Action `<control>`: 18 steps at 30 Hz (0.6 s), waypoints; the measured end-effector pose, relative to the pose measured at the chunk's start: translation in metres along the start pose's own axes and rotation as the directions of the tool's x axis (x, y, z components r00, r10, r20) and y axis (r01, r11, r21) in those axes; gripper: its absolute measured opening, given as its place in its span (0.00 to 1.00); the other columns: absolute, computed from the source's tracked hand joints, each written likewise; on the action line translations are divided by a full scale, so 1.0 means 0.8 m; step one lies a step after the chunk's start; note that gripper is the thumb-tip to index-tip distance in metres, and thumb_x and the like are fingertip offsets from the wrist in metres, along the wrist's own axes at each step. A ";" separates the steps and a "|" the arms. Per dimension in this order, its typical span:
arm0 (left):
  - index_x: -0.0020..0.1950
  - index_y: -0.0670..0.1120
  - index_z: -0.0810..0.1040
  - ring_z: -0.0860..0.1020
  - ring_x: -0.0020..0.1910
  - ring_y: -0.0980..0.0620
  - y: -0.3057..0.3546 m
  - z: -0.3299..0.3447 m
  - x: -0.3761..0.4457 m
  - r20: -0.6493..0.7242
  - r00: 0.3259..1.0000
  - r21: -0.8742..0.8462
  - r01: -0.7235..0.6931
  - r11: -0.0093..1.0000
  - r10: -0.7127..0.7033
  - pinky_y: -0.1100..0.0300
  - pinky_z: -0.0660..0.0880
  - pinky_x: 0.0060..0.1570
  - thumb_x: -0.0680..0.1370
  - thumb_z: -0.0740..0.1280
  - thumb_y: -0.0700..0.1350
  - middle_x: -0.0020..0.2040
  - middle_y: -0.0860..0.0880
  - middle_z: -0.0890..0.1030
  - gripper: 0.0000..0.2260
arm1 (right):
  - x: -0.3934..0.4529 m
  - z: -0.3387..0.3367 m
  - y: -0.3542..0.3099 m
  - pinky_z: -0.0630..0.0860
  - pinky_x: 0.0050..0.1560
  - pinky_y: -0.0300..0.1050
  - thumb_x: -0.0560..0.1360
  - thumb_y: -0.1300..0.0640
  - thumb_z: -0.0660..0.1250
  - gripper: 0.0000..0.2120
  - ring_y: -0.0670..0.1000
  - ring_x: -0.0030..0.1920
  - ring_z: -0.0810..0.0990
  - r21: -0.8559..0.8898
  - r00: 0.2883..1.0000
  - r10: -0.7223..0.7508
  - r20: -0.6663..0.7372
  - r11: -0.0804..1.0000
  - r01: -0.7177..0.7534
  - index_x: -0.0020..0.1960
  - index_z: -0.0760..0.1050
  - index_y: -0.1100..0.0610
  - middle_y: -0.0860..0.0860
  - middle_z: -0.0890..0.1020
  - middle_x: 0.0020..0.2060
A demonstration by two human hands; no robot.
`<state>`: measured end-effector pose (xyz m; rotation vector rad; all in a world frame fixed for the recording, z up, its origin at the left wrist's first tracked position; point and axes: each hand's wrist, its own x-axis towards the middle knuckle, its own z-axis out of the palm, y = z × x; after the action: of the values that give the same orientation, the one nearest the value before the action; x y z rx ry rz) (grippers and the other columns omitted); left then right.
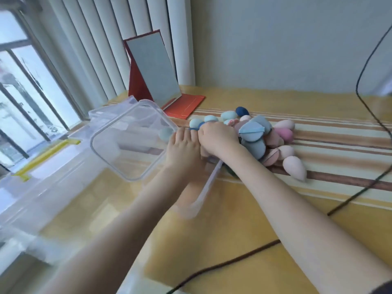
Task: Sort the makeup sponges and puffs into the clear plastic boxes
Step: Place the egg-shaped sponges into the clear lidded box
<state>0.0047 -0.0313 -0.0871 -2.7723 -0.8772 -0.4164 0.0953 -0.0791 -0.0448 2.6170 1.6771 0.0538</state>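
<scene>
The heap of makeup sponges and puffs (261, 134) lies on the striped cloth (318, 149), right of a tilted clear plastic box (129, 139) that already holds one pale blue sponge (165, 133). The right hand (218, 137) curls over the heap's left edge, probably gathering blue ones; its catch is hidden. The left hand (183, 148) rests flat beside the box, likely steadying it. A red folding mirror (154, 71) stands beyond, and a black cable (364, 187) trails right
</scene>
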 end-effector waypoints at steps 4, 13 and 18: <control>0.77 0.38 0.42 0.43 0.78 0.45 -0.003 -0.019 -0.015 0.162 0.987 0.044 0.000 0.999 -0.007 0.52 0.45 0.75 0.77 0.62 0.52 0.78 0.42 0.47 0.39 | -0.017 -0.011 -0.007 0.72 0.54 0.48 0.80 0.62 0.56 0.14 0.57 0.60 0.75 0.081 0.995 0.091 -0.041 0.993 -0.088 0.63 0.72 0.59 0.56 0.76 0.60; 0.70 0.46 0.61 0.58 0.73 0.43 -0.016 -0.049 -0.053 0.030 0.999 0.045 -0.039 0.998 0.037 0.54 0.56 0.71 0.73 0.67 0.43 0.72 0.44 0.61 0.28 | -0.028 0.001 -0.009 0.68 0.38 0.45 0.79 0.60 0.52 0.11 0.57 0.42 0.72 0.524 0.917 0.363 -0.163 0.820 -0.232 0.48 0.73 0.57 0.54 0.75 0.39; 0.65 0.45 0.69 0.67 0.64 0.45 -0.012 -0.042 -0.052 0.120 0.989 0.142 -0.109 0.984 0.092 0.55 0.61 0.65 0.78 0.59 0.43 0.66 0.46 0.70 0.15 | -0.026 0.007 -0.003 0.78 0.43 0.51 0.77 0.58 0.55 0.11 0.59 0.45 0.78 0.660 0.900 0.402 -0.170 0.724 -0.199 0.49 0.76 0.54 0.53 0.82 0.43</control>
<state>-0.0408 -0.0547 -0.0680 -2.7092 -0.7543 -0.1713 0.0847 -0.0974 -0.0510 3.5514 1.4999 -0.1353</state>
